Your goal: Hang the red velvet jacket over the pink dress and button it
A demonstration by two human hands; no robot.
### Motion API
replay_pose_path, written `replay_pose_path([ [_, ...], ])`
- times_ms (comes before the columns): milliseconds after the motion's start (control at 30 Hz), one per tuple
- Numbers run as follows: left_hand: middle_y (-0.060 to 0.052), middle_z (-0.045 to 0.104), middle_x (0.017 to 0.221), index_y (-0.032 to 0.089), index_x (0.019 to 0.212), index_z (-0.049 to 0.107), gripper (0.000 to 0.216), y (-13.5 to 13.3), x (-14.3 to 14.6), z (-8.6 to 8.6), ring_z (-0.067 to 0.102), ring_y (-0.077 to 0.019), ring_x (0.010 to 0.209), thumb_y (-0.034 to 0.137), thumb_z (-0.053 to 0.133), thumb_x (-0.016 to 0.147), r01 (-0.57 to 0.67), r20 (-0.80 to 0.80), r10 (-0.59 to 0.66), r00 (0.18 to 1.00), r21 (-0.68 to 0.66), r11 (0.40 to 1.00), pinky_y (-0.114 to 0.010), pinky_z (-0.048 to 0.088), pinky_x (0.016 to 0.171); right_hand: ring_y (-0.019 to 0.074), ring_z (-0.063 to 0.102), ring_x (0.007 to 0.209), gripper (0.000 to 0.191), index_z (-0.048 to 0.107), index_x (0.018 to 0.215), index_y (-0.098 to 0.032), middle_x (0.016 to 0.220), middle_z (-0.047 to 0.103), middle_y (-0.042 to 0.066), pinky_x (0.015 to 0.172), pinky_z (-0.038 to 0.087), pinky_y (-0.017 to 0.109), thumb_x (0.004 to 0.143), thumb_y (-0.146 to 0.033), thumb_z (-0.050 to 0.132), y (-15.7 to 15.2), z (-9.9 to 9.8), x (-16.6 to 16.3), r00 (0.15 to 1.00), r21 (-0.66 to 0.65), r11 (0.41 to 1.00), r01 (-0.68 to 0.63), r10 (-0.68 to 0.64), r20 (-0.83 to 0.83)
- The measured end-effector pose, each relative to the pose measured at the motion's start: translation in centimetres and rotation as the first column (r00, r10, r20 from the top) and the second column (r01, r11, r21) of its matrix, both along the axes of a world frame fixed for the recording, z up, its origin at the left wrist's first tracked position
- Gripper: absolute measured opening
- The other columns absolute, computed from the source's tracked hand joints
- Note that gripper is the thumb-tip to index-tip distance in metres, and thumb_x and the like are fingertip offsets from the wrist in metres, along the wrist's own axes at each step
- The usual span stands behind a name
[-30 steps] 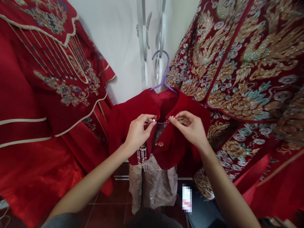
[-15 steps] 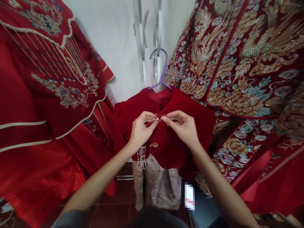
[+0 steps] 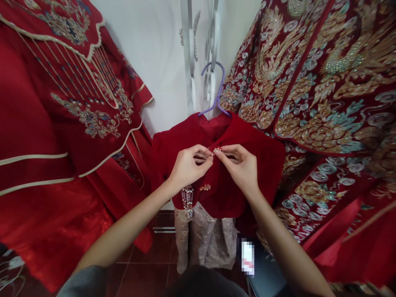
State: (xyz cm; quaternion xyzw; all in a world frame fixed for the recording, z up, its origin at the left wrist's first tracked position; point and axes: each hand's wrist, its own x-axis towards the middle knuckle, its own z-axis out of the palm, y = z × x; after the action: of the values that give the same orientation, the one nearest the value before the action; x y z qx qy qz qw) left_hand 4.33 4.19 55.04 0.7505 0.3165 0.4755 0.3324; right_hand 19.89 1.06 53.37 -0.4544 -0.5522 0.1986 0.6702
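A small red jacket (image 3: 262, 165) hangs in front of me on a purple hanger (image 3: 218, 93). My left hand (image 3: 187, 167) and my right hand (image 3: 241, 167) meet at its collar, fingertips touching. Each hand pinches one side of the collar clasp (image 3: 216, 149), a small pearl-and-gold fastener between my fingertips. Lower on the jacket front sits a gold button (image 3: 205, 187), and a beaded tassel (image 3: 187, 200) hangs at the left edge. A pale embroidered skirt (image 3: 206, 241) drops below the jacket.
Red gowns with gold and blue embroidery hang close on the left (image 3: 62, 123) and the right (image 3: 321, 95). A white wall with a silver rack (image 3: 190, 62) stands behind. Dark red floor tiles (image 3: 145, 268) lie below, with a dark box (image 3: 269, 276) at lower right.
My hands have come together, drawing the two collar edges from apart to closed at the clasp. The purple hanger bar that showed in the gap is now covered.
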Motion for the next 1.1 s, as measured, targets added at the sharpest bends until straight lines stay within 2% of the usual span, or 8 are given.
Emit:
replay_pose_path([
  [233,-0.005,0.072,0.084,0.015,0.084,0.065,0.017,0.2,0.1,0.1,0.070,-0.0147,0.075,0.027,0.072,0.075,0.039,0.024,-0.038,0.999,-0.018,0.999,-0.027,0.061,0.070,0.0210,0.072,0.083,0.027,0.069,0.085,-0.019,0.088,0.075,0.006,0.077,0.060,0.034,0.070,-0.039,0.078,-0.3,0.3,0.4,0.996,-0.025,0.997,-0.079,0.078,-0.034],
  [400,-0.005,0.073,0.081,0.015,0.083,0.066,0.010,0.5,-0.2,0.8,0.070,-0.0143,0.072,0.022,0.068,0.076,0.069,-0.068,-0.069,0.995,-0.010,0.998,-0.026,0.061,0.067,0.0198,0.072,0.083,0.025,0.070,0.086,-0.018,0.089,0.075,0.006,0.081,0.059,0.035,0.071,-0.037,0.078,-0.2,0.4,0.7,0.991,-0.026,0.991,-0.129,0.128,-0.036],
  [533,-0.005,0.073,0.080,0.015,0.082,0.065,0.008,0.7,-0.1,1.4,0.071,-0.0153,0.071,0.020,0.066,0.075,0.070,-0.138,-0.063,0.988,0.045,0.997,-0.027,0.061,0.066,0.0199,0.072,0.084,0.029,0.069,0.087,-0.019,0.089,0.075,0.005,0.082,0.059,0.036,0.067,-0.036,0.081,0.1,0.3,1.3,0.981,-0.049,0.980,-0.194,0.193,-0.038],
  [733,-0.004,0.073,0.075,0.016,0.075,0.062,0.004,1.1,0.3,2.1,0.070,-0.0159,0.067,0.019,0.064,0.073,0.035,-0.284,0.021,0.959,0.189,0.981,-0.025,0.057,0.063,0.0198,0.072,0.082,0.032,0.068,0.085,-0.018,0.088,0.075,0.006,0.081,0.060,0.036,0.064,-0.037,0.082,0.7,0.3,1.7,0.978,-0.072,0.976,-0.207,0.204,-0.053],
  [900,-0.002,0.072,0.068,0.016,0.070,0.060,0.006,0.9,0.5,3.0,0.070,-0.0161,0.067,0.020,0.063,0.073,0.009,-0.437,0.129,0.890,0.299,0.954,-0.023,0.052,0.060,0.0183,0.071,0.082,0.033,0.068,0.087,-0.017,0.088,0.075,0.006,0.079,0.059,0.032,0.064,-0.036,0.082,0.8,0.3,1.9,0.976,-0.084,0.973,-0.215,0.213,-0.033],
  [1100,0.000,0.070,0.064,0.017,0.069,0.060,0.005,0.9,0.9,3.2,0.069,-0.0151,0.064,0.019,0.061,0.074,0.016,-0.466,0.169,0.869,0.366,0.930,-0.023,0.047,0.060,0.0182,0.070,0.081,0.032,0.068,0.085,-0.018,0.087,0.074,0.006,0.079,0.059,0.032,0.064,-0.038,0.082,1.2,0.3,2.4,0.973,-0.099,0.968,-0.229,0.228,-0.015],
])
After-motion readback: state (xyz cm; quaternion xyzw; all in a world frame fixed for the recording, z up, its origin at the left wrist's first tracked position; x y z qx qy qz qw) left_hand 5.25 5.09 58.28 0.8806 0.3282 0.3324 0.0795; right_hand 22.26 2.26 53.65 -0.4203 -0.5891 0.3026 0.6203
